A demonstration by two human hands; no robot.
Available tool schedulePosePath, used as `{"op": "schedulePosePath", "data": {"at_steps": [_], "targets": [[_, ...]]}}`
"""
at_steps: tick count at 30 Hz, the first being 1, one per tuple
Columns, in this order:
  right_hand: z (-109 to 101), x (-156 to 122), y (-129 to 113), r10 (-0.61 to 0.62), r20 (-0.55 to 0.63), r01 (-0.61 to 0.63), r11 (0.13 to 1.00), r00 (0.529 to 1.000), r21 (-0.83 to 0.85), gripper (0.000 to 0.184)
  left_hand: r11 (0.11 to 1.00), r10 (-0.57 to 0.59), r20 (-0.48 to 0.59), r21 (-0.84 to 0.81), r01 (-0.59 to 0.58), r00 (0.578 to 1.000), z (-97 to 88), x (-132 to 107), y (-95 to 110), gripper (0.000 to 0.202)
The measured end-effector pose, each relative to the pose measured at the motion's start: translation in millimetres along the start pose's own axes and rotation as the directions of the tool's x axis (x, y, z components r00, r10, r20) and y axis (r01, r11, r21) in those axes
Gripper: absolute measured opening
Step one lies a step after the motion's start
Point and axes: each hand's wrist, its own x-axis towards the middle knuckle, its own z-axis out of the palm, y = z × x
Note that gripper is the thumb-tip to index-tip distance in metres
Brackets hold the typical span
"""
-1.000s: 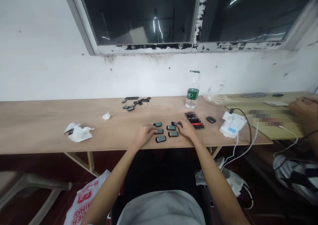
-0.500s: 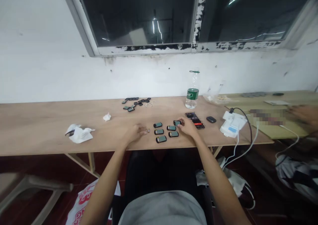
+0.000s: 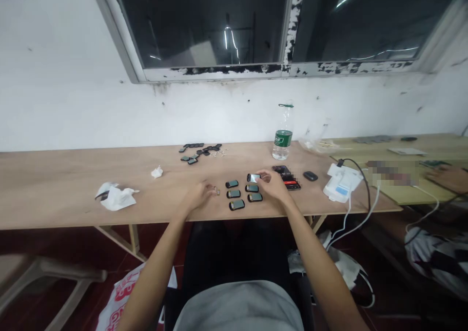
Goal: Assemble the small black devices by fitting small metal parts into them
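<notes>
My right hand (image 3: 271,182) grips the end of a small black-framed screen module (image 3: 253,178), whose pale face catches the light. Below it, other modules of the same kind lie in two short columns, among them a lower-left one (image 3: 237,204) and a lower-right one (image 3: 255,197). My left hand (image 3: 202,194) rests low over the wood at the left of these columns. Its fingertips are closed on a tiny shiny piece (image 3: 218,192), too small to name.
Several dark modules (image 3: 192,161) and small white bits lie near the wall. Behind my right hand are a phone (image 3: 287,177), a water bottle (image 3: 282,143) and a black oval object (image 3: 310,176). Crumpled tissue (image 3: 119,197) lies left; a white cabled box (image 3: 338,184) and a co-worker's hand (image 3: 448,177) are right.
My right hand has shifted slightly left and up with the module, which now tilts and shines. The left hand stays nearly in place. At the far right, the co-worker's hand has moved.
</notes>
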Motion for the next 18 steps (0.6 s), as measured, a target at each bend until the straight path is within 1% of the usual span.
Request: {"op": "schedulePosePath", "data": {"at_steps": [4, 7, 9, 13, 18], "targets": [[7, -5, -20, -0.002, 0.067, -0.007, 0.989, 0.998, 0.146, 0.029, 0.993, 0.065, -0.013, -0.094, -0.066, 0.998, 1.0, -6, 34, 0.032], [12, -8, -32, 0.017, 0.133, -0.050, 0.968, 0.991, 0.246, 0.032, 0.985, 0.140, -0.067, -0.092, -0.146, 0.988, 5.7, -11, 57, 0.032], [17, -10, -37, 0.024, 0.171, -0.073, 0.954, 0.985, 0.290, 0.033, 0.975, 0.185, -0.105, -0.106, -0.196, 0.977, 9.5, -12, 67, 0.028], [25, -13, -44, 0.050, 0.192, -0.113, 0.935, 0.980, 0.335, 0.034, 0.958, 0.251, -0.155, -0.105, -0.268, 0.956, 15.2, -13, 71, 0.024], [29, -17, -51, 0.076, 0.202, -0.144, 0.927, 0.976, 0.346, 0.036, 0.953, 0.267, -0.162, -0.100, -0.285, 0.950, 16.2, -13, 69, 0.023]]}}
